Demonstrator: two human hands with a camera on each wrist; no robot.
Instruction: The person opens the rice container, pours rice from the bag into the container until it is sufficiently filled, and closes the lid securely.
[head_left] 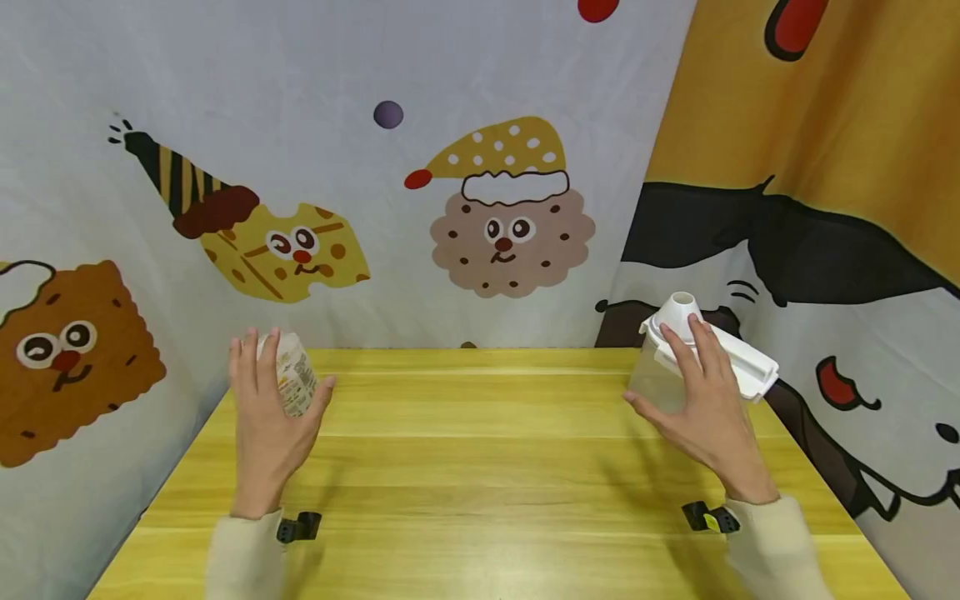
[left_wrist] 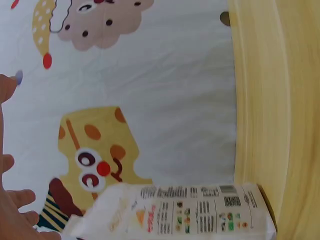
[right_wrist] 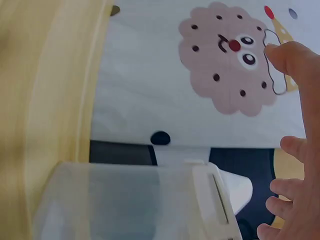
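At the back left of the table stands a white printed packet (head_left: pixel 297 382). In the left wrist view the packet (left_wrist: pixel 200 212) shows small text, a barcode and a QR code. My left hand (head_left: pixel 272 429) is raised in front of it, fingers extended and thumb apart, partly hiding it. On the back right is a clear plastic container (head_left: pixel 651 379) with a white lid (head_left: pixel 742 360) and a white cone-shaped piece (head_left: pixel 678 315) on top. My right hand (head_left: pixel 708 412) is spread before that container and holds nothing; the right wrist view shows the container (right_wrist: pixel 115 200) apart from the fingers.
The wooden table (head_left: pixel 480 467) reaches back to a printed cloth (head_left: pixel 390 250) with cartoon biscuits and cheese. Another patterned cloth (head_left: pixel 862 250) hangs along the right side. Dark wrist straps (head_left: pixel 300 527) sit at both cuffs.
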